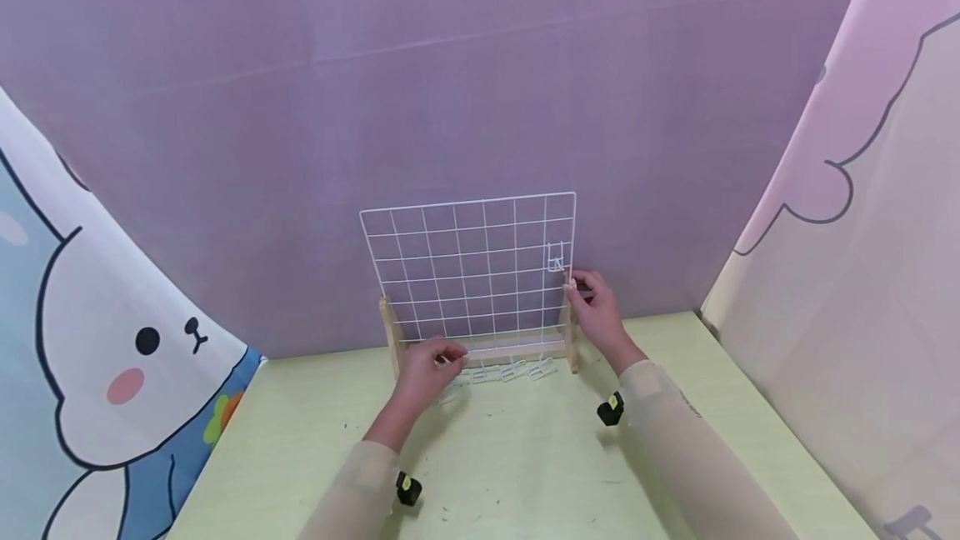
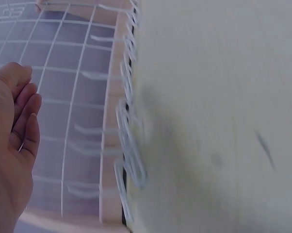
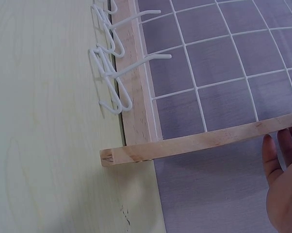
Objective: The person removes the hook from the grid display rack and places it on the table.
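A white wire grid panel [image 1: 470, 265] stands upright in a wooden stand [image 1: 573, 340]. One white wire hook [image 1: 555, 260] hangs near the grid's right edge. At the stand's foot lies a row of several white wire hooks [image 1: 513, 370], also seen as loose hooks [image 3: 107, 80] in the right wrist view. My left hand [image 1: 429, 372] hovers before the grid's lower left, its fingers loosely curled with nothing visible between them. At the right, my right hand [image 1: 596, 315] holds the side post [image 3: 194, 144] of the stand near its top; some fingertips are hidden behind the wood.
The stand rests on a pale yellow-green table [image 1: 525, 457]. Behind it rises a purple cloth backdrop [image 1: 465, 90]. Cartoon-print cloths hang at the left [image 1: 112, 315] and right [image 1: 840, 340]. Small black wrist devices [image 1: 611, 408] sit below the sleeves.
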### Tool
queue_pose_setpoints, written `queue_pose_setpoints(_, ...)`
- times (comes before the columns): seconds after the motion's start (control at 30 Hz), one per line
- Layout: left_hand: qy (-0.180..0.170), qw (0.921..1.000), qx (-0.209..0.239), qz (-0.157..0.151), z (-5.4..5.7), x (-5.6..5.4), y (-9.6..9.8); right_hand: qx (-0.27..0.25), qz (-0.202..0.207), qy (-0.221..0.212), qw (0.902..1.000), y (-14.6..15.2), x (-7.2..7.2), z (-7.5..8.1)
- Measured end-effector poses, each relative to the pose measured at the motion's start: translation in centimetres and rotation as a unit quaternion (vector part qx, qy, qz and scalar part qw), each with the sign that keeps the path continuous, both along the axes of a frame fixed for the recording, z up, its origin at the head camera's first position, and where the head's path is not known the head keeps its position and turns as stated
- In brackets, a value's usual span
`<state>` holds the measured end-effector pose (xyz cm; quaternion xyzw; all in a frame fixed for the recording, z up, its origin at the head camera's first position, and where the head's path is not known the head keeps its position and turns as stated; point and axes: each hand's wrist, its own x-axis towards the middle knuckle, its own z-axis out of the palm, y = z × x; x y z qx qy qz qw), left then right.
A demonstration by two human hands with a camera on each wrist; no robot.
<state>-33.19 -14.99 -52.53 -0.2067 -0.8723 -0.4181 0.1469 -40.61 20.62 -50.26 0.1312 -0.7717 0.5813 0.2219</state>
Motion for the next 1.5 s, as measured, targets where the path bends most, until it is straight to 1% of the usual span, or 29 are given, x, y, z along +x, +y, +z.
queue_pose_setpoints(0.2, 0.005, 0.9998, 0.017, -0.010, 1.2, -0.4, 2.6, -0.003, -0.003, 0.000, 1.0000, 0.1, 0.0, 0.0)
queue_pose_setpoints(0.43, 0.005, 0.9988, 0.042, -0.023, 2.2, -1.0, 5.1, 0.003, -0.006, 0.000, 1.0000, 0.1, 0.1, 0.1)
queue_pose_setpoints(0.57, 0.012, 0.9978, 0.054, -0.037, 2.9, -1.3, 6.4, 0.003, -0.004, 0.002, 1.0000, 0.1, 0.1, 0.2)
queue_pose_setpoints(0.83, 0.008, 0.9948, 0.082, -0.060, 4.5, -1.6, 8.2, 0.005, -0.002, 0.002, 1.0000, 0.2, -0.1, 0.0)
queue_pose_setpoints(0.93, 0.008, 0.9945, 0.085, -0.061, 5.0, -1.8, 8.8, 0.006, -0.002, 0.004, 1.0000, 0.2, -0.2, 0.0)
queue_pose_setpoints(1.13, -0.002, 0.9951, 0.081, -0.058, 6.3, -2.0, 10.1, 0.002, -0.003, 0.008, 1.0000, 0.2, -0.1, 0.0)
queue_pose_setpoints(1.27, 0.006, 0.9946, 0.082, -0.062, 7.3, -2.2, 11.3, 0.005, -0.008, 0.014, 0.9999, 0.2, -0.1, -0.1)
queue_pose_setpoints(1.43, 0.029, 0.9924, 0.086, -0.083, 8.6, -2.6, 12.5, 0.000, -0.004, 0.019, 0.9998, 0.1, 0.1, 0.0)
queue_pose_setpoints(1.5, 0.033, 0.9910, 0.092, -0.092, 9.1, -2.8, 13.0, -0.002, 0.000, 0.021, 0.9998, 0.1, 0.1, 0.1)
